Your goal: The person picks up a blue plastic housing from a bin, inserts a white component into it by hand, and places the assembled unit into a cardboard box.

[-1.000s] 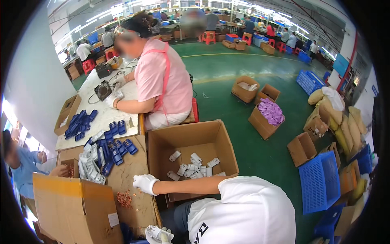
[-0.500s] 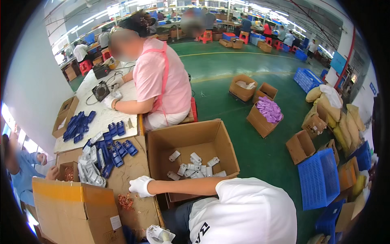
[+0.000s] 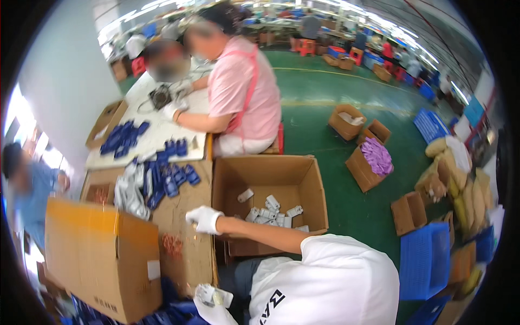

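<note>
At the lower edge my left hand (image 3: 216, 315), in a white glove, holds a white plastic housing (image 3: 214, 296) with its hollow side showing. My right arm reaches across to the left, and the white-gloved right hand (image 3: 205, 219) hovers over the table edge with its fingers pinched together. Whatever is between those fingertips is too small to make out. Below and left of that hand, a small pile of copper-coloured parts (image 3: 172, 245) lies on the cardboard-covered table (image 3: 187, 208). White housings (image 3: 131, 189) and blue housings (image 3: 169, 179) are heaped farther back.
An open carton (image 3: 265, 173) with several white housings stands right of the table. A tall carton (image 3: 81, 254) blocks the left front. A co-worker in pink (image 3: 244, 92) sits beyond; another in blue (image 3: 40, 200) is at left. Blue crates (image 3: 425, 260) and sacks (image 3: 460, 179) line the right.
My right hand has moved up and slightly right, away from the copper-coloured pile. The left hand still holds the white housing. The view has shifted, and more blue parts show at the bottom.
</note>
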Demonstrator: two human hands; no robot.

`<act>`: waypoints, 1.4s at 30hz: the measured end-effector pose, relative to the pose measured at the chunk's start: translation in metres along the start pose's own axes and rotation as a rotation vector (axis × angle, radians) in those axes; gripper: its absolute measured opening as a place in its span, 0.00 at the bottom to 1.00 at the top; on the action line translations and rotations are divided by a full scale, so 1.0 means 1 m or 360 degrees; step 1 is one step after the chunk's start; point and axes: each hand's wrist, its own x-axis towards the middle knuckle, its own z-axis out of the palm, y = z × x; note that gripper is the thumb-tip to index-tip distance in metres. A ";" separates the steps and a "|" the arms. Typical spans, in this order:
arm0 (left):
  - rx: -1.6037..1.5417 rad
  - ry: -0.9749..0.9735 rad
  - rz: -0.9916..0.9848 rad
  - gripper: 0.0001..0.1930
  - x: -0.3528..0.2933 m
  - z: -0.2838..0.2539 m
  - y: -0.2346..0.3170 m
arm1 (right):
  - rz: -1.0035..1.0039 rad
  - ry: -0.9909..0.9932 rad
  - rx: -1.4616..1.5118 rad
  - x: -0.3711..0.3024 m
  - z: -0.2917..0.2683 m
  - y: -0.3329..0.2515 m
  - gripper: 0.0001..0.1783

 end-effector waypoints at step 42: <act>0.0725 0.0023 0.0235 0.17 0.003 0.092 0.089 | 0.0273 0.0356 0.0903 -0.152 -0.042 -0.095 0.12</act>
